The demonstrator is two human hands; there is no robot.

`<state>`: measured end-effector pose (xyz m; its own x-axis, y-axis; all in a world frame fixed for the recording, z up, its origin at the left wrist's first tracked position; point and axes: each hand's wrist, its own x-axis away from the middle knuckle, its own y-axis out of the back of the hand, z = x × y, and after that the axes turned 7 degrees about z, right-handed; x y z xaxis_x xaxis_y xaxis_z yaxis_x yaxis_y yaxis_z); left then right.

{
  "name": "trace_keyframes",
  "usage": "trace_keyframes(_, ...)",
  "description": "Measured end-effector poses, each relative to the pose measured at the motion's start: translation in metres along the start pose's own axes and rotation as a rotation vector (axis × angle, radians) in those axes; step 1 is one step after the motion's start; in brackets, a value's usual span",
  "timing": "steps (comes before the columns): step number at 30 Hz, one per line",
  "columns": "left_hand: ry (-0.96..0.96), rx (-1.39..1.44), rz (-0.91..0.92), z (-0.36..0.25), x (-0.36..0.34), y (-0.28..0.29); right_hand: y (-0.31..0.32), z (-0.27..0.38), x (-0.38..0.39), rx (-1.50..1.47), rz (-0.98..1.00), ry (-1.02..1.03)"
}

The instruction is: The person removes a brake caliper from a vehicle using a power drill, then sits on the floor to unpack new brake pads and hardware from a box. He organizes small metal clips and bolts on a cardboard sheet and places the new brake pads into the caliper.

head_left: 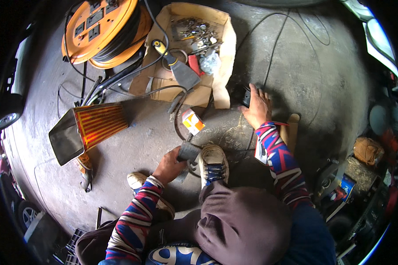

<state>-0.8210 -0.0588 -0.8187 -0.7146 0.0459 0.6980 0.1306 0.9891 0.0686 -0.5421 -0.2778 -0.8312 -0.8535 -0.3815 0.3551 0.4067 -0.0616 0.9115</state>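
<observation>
Low in front of me, my left hand [169, 166] is closed on a dark grey block [189, 151], just left of my shoe [214, 164]. A curved piece shows below the block, but its exact kind is unclear. My right hand [258, 108] reaches out farther to the right, its fingers round a small black object [246, 96] close to the floor. The hand partly hides that object. Between the hands lies a small orange and white box [193, 122]. A yellow-handled scraper [177, 66] with a wide blade rests across the cardboard tray [227, 46].
An orange cable reel [95, 33] stands at the far left. Nearer is a striped red and yellow box-shaped thing [102, 126]. Loose black cable [274, 53] crosses the floor. Cardboard [292, 128] lies beside my right forearm, and mixed parts crowd the right edge.
</observation>
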Motion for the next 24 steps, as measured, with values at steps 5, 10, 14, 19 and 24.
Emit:
trace_keyframes(5,0.119,0.073,-0.048,-0.006,-0.009,-0.002,0.005,0.006,0.011,-0.058,-0.071,-0.015)
trace_keyframes(10,0.178,0.06,-0.108,0.002,-0.016,-0.018,0.012,0.011,0.089,-0.661,0.182,-0.124)
trace_keyframes(14,0.33,0.491,-0.034,-0.006,-0.025,-0.032,-0.018,0.042,0.129,-0.944,0.498,0.121)
trace_keyframes(19,0.378,0.524,-0.065,-0.009,-0.038,-0.04,-0.047,0.064,0.152,-0.962,0.279,0.115)
trace_keyframes(24,0.284,0.571,0.013,-0.004,-0.03,-0.038,-0.051,0.057,0.15,-1.375,0.566,-0.116)
